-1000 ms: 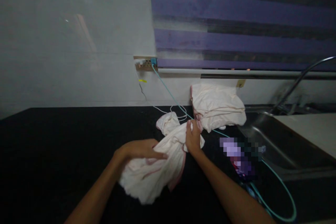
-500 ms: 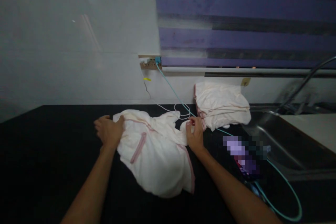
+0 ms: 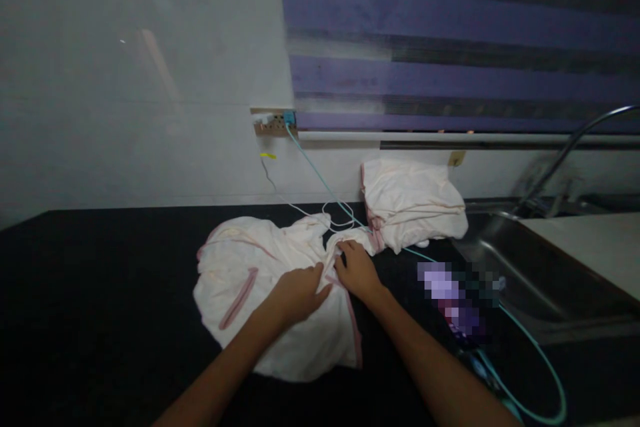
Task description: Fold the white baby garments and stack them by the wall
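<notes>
A white garment with pink trim lies spread and creased on the black countertop; a narrow pink-edged strip shows on its left part. My left hand rests over its middle, thumb apart from the outstretched fingers, fingertips at a gathered fold. Close to its right, my right hand has bent fingers and thumb pinching the fabric near the sleeve-like end. Part of the garment is hidden beneath my left hand and forearm.
Behind to the right sits a folded white pile of cloth with pink edges. A teal cable and a white cable run from the wall socket. A blurred phone-like object lies near the steel sink.
My left hand has left the garment's left edge and moved right to its middle, beside my right hand. My right hand has shifted slightly left. The view has turned a little.
</notes>
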